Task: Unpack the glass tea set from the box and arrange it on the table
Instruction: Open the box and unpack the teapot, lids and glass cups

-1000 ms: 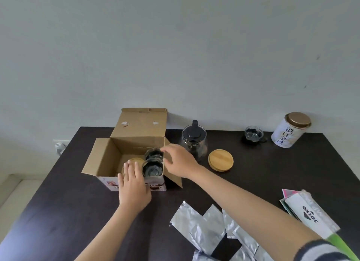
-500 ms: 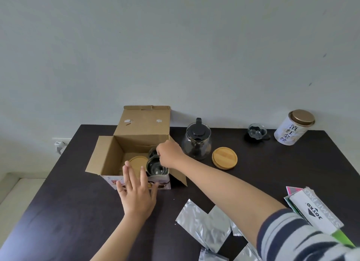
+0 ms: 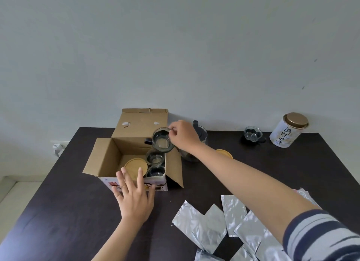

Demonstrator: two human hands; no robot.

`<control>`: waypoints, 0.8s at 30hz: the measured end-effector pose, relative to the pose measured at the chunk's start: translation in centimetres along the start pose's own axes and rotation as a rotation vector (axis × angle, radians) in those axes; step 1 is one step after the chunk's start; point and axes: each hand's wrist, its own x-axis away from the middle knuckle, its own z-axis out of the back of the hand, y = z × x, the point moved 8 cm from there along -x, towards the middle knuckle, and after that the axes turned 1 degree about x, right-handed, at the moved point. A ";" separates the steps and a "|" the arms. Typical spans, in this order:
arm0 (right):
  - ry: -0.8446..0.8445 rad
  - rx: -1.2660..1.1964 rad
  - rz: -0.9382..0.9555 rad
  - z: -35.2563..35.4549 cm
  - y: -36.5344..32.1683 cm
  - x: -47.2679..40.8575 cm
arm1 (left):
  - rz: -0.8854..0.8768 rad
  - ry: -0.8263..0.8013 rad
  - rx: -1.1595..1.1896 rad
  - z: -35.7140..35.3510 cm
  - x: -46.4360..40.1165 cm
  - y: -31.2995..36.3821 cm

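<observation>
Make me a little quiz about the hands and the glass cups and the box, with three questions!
1. True or false: the right hand pinches a glass cup above the cardboard box.
2. How many glass cups remain inside the box?
A. none
B. two
C. five
3. Fill in: the left hand has its fingers spread at the box's ____ wall.

Key:
1. True; the cup is held by its rim, clear of the box.
2. B; one cup and another cup sit beside a wooden lid.
3. Front, the printed side nearest the person.
</observation>
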 end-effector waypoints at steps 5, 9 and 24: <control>0.060 0.038 -0.080 5.8 5.1 1.1 | -0.118 0.015 -0.008 0.6 0.0 2.9; 0.075 0.109 -0.199 10.0 11.2 3.2 | -0.147 0.002 -0.019 0.1 -0.1 4.6; 0.149 0.163 -0.750 15.3 31.8 13.5 | 0.052 0.112 0.147 -1.0 -0.2 5.8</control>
